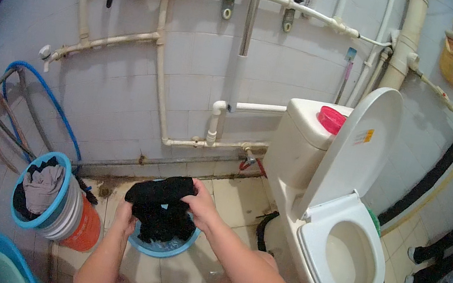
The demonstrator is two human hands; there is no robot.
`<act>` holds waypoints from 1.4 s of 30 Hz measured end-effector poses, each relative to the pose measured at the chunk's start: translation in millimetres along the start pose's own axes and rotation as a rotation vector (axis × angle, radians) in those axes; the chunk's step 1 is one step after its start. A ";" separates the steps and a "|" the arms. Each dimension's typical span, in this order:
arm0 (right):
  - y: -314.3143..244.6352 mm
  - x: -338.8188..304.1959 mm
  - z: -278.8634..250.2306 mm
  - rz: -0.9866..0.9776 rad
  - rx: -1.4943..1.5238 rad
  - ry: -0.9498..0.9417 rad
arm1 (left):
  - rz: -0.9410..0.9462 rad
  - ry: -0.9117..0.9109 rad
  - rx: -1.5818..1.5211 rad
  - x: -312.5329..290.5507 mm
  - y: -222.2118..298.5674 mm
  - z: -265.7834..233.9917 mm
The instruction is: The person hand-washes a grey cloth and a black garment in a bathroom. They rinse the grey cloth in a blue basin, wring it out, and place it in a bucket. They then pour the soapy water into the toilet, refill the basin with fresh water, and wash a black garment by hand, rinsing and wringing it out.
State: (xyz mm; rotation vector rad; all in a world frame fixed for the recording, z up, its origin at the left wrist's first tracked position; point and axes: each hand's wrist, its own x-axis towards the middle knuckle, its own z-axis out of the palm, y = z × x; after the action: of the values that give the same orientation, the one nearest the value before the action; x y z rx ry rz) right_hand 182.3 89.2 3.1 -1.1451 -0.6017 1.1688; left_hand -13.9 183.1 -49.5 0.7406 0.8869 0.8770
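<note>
A black cloth garment [162,196] is stretched between my two hands above a blue basin [163,251] on the floor. Its lower part hangs down into the basin, where some water shows at the near side. My left hand [124,218] grips the garment's left edge, fingers partly hidden by the cloth. On the other side, my right hand [202,203] is closed on the upper right edge. A small pale label shows near the middle of the cloth. What kind of garment it is I cannot make out.
Left of the basin, a blue tub with grey and dark clothes [43,190] sits on an orange and white bucket [86,229]. More blue basins [6,261] stand at the lower left. A white toilet [337,263] with its lid raised stands on the right. Pipes [197,144] run along the tiled wall.
</note>
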 end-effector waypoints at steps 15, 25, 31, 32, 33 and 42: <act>25.5 25.0 24.6 0.033 -0.019 0.027 | 0.126 -0.054 -0.204 -6.8 38.1 0.9; 65.4 26.2 29.1 0.159 -0.387 -0.071 | -0.081 0.055 -0.562 -11.4 40.7 -0.7; 75.8 -1.0 34.9 -0.018 -0.744 -0.469 | -0.103 0.195 -0.613 -20.6 55.1 1.0; 77.1 -3.3 39.0 -0.070 -0.816 -0.563 | -0.082 0.147 -0.637 -20.2 55.3 -0.2; 75.6 -8.5 40.7 -0.111 -0.762 -0.631 | -0.060 0.100 -0.661 -19.6 54.5 -2.0; 60.6 -2.5 55.5 0.221 -0.093 -0.163 | -0.077 -0.003 -0.712 -8.2 65.1 -24.5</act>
State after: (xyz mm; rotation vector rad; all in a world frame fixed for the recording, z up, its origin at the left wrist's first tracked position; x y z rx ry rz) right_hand 110.0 105.8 -32.4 -1.2261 -0.6723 1.4456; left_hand -59.4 209.5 -3.4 0.0882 0.5334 1.0345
